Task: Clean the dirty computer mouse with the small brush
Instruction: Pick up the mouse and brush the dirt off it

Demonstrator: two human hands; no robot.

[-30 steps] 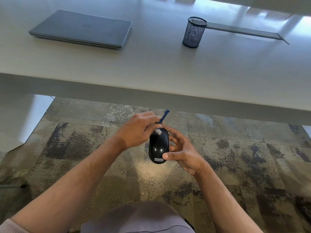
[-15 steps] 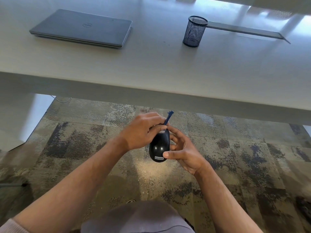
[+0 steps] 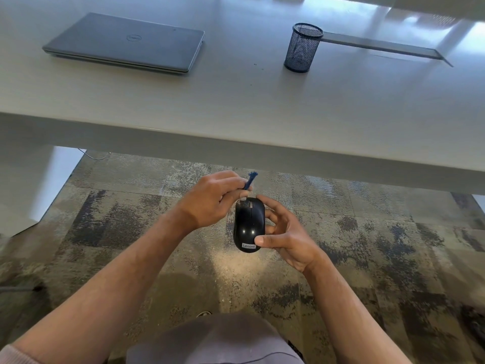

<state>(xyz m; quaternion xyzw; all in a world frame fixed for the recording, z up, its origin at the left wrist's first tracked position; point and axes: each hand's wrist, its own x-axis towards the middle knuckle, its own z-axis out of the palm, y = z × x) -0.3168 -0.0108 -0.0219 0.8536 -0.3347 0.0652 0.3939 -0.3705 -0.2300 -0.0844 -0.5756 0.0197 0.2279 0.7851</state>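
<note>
mouse (image 3: 249, 225) between both hands

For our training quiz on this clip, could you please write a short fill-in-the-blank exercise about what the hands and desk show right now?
1. The black mouse is held by the ____ hand.
2. The left hand grips a small brush whose handle is ____ in colour.
3. The laptop on the desk has its lid ____.
4. The mesh pen cup stands to the ____ of the laptop.

Missing words: right; blue; closed; right
</note>
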